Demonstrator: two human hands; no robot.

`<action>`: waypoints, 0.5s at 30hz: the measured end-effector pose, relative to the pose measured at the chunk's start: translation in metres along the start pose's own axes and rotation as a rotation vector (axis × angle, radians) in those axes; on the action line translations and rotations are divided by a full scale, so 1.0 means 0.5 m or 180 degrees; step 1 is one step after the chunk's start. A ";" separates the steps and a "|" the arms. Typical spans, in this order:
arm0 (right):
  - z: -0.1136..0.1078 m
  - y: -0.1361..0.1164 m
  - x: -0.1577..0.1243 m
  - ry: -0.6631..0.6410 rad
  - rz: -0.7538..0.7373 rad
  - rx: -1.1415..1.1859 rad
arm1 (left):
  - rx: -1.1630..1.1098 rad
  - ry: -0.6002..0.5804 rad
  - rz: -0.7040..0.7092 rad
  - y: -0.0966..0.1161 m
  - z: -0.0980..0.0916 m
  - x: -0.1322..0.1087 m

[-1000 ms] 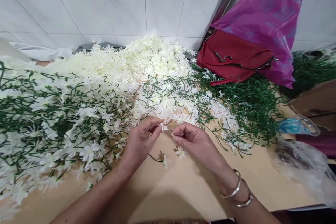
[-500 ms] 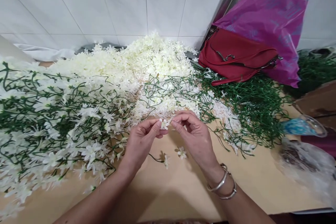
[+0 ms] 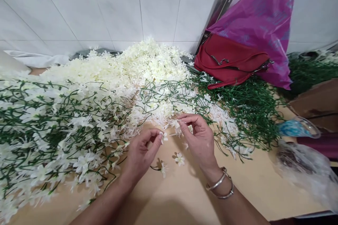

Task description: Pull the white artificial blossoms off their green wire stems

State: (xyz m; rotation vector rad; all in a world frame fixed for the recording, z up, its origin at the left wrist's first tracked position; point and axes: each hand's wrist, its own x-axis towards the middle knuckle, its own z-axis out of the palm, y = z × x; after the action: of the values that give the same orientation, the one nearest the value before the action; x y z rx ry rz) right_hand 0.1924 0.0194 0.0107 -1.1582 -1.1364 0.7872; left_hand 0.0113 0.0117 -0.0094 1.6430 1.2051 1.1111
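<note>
The heap of loose flowers [image 3: 148, 63] is creamy white like the small flower [image 3: 164, 136], the sprays [image 3: 52, 119] at left have dark green stems with white petals, and the bare stems [image 3: 250, 105] at right are plain dark green. The bag [image 3: 227, 59] is deep red under a magenta plastic sack [image 3: 258, 17]. The table [image 3: 179, 190] is light tan, the wall tiles [image 3: 105, 3] white with thin grey lines, the 2 bangles [image 3: 220, 186] silver.
</note>
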 end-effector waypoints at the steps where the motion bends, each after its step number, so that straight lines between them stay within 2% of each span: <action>1: -0.002 0.001 0.000 0.0003 0.0004 -0.0051 | 0.0262 -0.0099 0.0235 0.002 -0.001 -0.001; 3: -0.005 0.006 -0.001 0.0002 0.0035 -0.0183 | 0.0612 -0.0247 0.0608 0.006 0.000 -0.002; 5: -0.006 0.012 -0.004 -0.0011 0.0110 -0.0283 | 0.0773 -0.0401 0.0785 0.007 0.004 -0.002; 15: -0.001 0.022 -0.008 -0.0267 0.0239 -0.0512 | 0.1001 -0.0684 0.0987 -0.019 0.014 -0.012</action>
State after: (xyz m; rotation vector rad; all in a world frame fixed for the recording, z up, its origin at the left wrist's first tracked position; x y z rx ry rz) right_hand 0.1924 0.0183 -0.0010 -1.3181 -1.2497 0.8199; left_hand 0.0145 0.0076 -0.0214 2.1879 1.0464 0.9269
